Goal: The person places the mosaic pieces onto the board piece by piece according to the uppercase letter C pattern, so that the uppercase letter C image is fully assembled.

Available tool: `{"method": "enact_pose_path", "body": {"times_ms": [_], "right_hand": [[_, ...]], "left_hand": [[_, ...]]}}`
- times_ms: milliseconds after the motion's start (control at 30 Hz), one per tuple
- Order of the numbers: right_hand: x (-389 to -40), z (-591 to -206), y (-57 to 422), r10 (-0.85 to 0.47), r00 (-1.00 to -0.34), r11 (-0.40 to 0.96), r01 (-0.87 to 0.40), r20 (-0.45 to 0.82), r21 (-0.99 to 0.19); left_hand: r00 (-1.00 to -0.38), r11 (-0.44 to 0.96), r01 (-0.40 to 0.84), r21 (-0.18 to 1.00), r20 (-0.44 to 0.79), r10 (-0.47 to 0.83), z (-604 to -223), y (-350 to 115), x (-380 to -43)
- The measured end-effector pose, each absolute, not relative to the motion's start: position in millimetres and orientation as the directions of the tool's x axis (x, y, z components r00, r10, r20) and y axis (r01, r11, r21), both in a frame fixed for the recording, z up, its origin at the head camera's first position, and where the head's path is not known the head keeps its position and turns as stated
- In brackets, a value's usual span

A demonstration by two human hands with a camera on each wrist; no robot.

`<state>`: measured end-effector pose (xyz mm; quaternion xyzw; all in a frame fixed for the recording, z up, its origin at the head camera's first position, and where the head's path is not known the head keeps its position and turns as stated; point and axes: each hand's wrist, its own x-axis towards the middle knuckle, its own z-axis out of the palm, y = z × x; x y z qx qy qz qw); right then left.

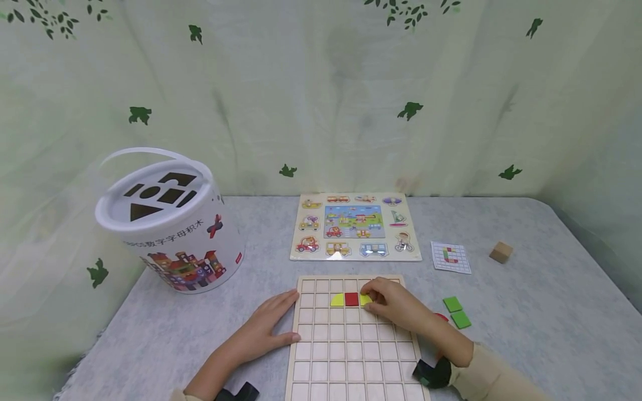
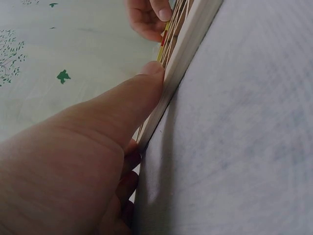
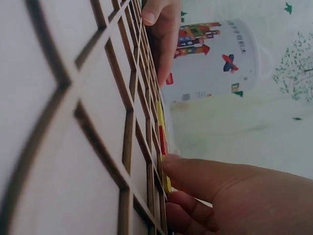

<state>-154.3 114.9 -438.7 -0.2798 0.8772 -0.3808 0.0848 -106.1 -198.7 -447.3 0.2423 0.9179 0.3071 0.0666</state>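
Observation:
A wooden grid board [image 1: 346,352] lies flat at the front of the table. Thumb and fingers of my right hand [image 1: 398,301] pinch a yellow piece [image 1: 365,299] in the board's second row. Just left of it a red square [image 1: 351,299] sits in its own cell, and beyond that a yellow quarter-round piece [image 1: 338,300]. My left hand [image 1: 263,324] rests against the board's left edge, its fingers fairly straight and thumb spread apart from them. In the left wrist view, that thumb [image 2: 146,81] touches the board's rim [image 2: 181,68].
Right of the board lie two green squares [image 1: 456,312] and a red piece [image 1: 441,316], partly behind my right forearm. Farther back are a pattern card [image 1: 451,257], a wooden block [image 1: 501,252] and a picture puzzle [image 1: 355,226]. A white lidded bucket [image 1: 170,223] stands at the left.

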Motion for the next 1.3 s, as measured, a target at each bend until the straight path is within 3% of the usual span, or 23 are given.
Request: {"method": "enact_pose_path", "body": {"times_ms": [200,367,567,767,967,1300], "right_hand": [[-151.1,-424.8,124.2,-0.572,-0.82,0.562,-0.391,-0.001,-0.729],[-145.0,-412.8,145.5,-0.573,-0.817,0.543,-0.442,0.07,-0.714],[-134.7,-404.9,181.9,-0.482,-0.867,0.605,-0.433,0.126,-0.668],[-129.3,-410.5,220.8,-0.411,-0.905,0.68,-0.382,0.107,-0.626],[-126.8,-422.3,247.9,-0.365,-0.931,0.727,-0.292,0.011,-0.622],[-128.4,-435.6,251.1,-0.282,-0.959,0.762,-0.237,0.021,-0.603]], "left_hand": [[-0.878,0.7,0.393,0.596,0.017,0.479,-447.6,-198.4,-105.2],[-0.881,0.706,0.381,0.597,0.001,0.474,-446.6,-197.6,-104.9],[-0.877,0.698,0.394,0.598,0.017,0.481,-446.0,-197.6,-104.9],[-0.877,0.699,0.394,0.597,0.018,0.479,-445.9,-197.8,-104.8],[-0.879,0.698,0.39,0.6,0.016,0.477,-445.7,-197.5,-105.1],[-0.877,0.702,0.401,0.588,0.024,0.481,-446.6,-197.2,-105.4]]}}
